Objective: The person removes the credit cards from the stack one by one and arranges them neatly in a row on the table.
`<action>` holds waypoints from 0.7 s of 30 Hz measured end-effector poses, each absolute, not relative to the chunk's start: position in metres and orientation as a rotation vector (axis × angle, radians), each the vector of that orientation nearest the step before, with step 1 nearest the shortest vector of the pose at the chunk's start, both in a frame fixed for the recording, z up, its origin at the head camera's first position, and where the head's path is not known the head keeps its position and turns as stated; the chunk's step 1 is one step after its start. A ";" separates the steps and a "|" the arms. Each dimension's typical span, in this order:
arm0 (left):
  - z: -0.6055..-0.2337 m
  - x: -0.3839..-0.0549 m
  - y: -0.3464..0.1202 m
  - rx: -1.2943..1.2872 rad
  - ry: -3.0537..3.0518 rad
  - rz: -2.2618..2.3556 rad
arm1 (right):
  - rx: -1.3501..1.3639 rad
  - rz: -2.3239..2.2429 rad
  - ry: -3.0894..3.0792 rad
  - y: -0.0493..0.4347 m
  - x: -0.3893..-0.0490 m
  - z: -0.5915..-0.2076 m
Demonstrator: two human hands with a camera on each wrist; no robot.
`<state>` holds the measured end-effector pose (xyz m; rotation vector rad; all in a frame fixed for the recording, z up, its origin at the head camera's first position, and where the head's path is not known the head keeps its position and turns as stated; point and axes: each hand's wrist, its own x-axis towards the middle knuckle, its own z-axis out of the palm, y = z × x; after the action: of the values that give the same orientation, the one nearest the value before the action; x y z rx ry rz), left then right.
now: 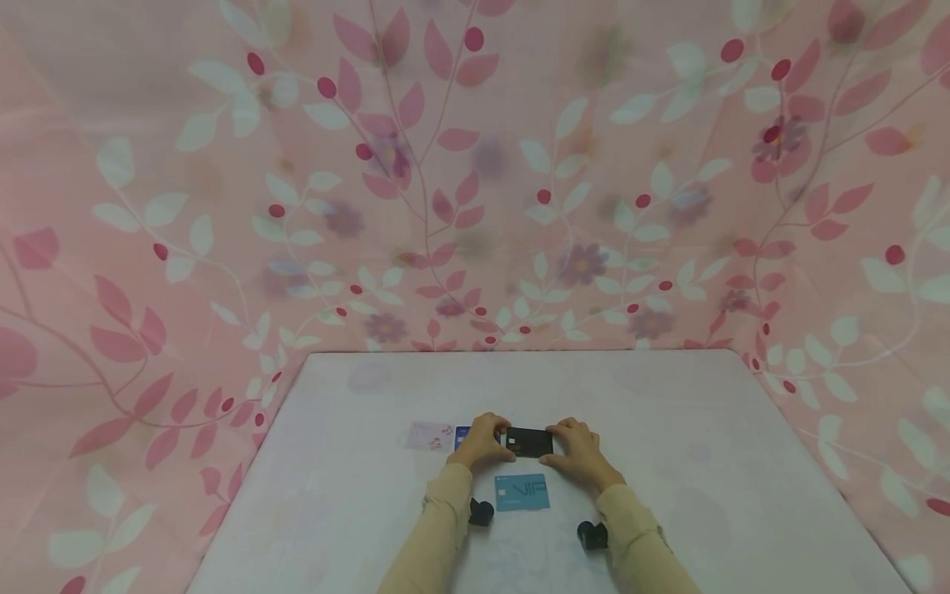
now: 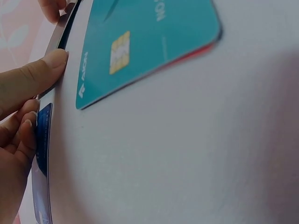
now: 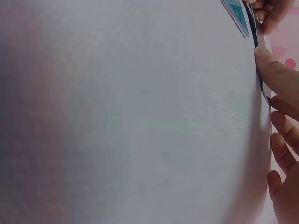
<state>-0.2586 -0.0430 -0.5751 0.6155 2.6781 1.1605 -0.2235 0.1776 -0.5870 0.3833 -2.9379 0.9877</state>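
Observation:
A black card (image 1: 530, 443) with a chip is pinched at its left end by my left hand (image 1: 478, 441) and at its right end by my right hand (image 1: 581, 452). Both thumbs are on its near side, with fingers at the far side. Close in front lies a teal card (image 1: 522, 492) with a gold chip; red shows under its edge in the left wrist view. A blue card (image 1: 463, 435) lies partly hidden behind my left hand. In the right wrist view, the right thumb (image 3: 275, 72) presses the dark card's edge.
Left of the blue card is a pale pink-patterned card (image 1: 430, 436). All of it lies on a white table (image 1: 356, 511), with pink floral cloth (image 1: 475, 181) hanging behind and at both sides. Black wrist devices (image 1: 592, 536) sit under the sleeves.

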 end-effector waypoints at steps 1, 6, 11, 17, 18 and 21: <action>-0.575 -0.259 -0.044 0.621 2.673 1.157 | 0.381 0.985 -2.940 0.177 -0.224 -0.587; -0.573 -0.259 -0.046 0.639 2.635 1.159 | 0.371 0.971 -2.941 0.176 -0.223 -0.588; -0.570 -0.260 -0.048 0.646 2.625 1.128 | 0.363 0.972 -2.943 0.174 -0.221 -0.586; -0.567 -0.263 -0.049 0.621 2.612 1.059 | 0.353 0.980 -2.958 0.173 -0.220 -0.584; -0.566 -0.263 -0.050 0.627 2.606 1.062 | 0.353 0.980 -2.962 0.173 -0.220 -0.584; -0.566 -0.263 -0.051 0.644 2.595 1.070 | 0.351 0.969 -2.959 0.173 -0.220 -0.585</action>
<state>-0.2632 -0.0508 -0.5659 0.6443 2.5946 1.0701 -0.2199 0.1735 -0.5850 0.3508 -2.9590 0.9688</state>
